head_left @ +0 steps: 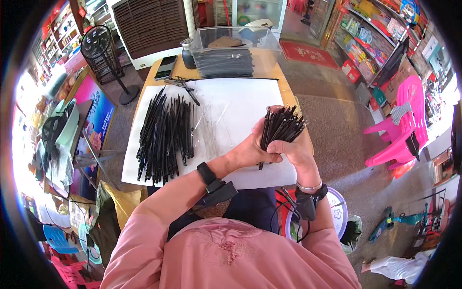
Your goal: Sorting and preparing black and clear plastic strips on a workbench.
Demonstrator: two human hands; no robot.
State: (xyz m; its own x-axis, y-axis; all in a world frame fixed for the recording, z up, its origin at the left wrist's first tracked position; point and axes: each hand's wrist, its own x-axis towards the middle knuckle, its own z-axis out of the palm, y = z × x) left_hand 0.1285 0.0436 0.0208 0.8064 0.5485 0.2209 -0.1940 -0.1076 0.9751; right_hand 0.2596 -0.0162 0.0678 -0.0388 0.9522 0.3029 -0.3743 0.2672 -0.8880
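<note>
Your two hands meet over the right part of the white sheet, and both are wrapped around one bundle of black sticks. Your right hand has its fingers clenched around the lower part of the bundle, so the sticks fan up and to the right out of your grip. Your left hand presses in from the other side, its fingers closed on the same bundle and touching your right-hand fingers. One stick end pokes out below your knuckles, toward your body.

Well to the left of your fingers, a big loose pile of black sticks lies on the sheet, mostly lined up lengthwise away from you. Between that pile and your left-hand fingers lie a few thin clear strands, hard to make out against the white. Beyond your fingertips, at the far edge of the sheet, rests a small dark tool; whether it is scissors or pliers you cannot tell from here. Farther still stands a clear plastic bin with more dark sticks stacked inside, a dark bottle just left of it, and a phone left of that.

Each of your wrists carries a black strapped device, and a thin bangle sits on the right one.
</note>
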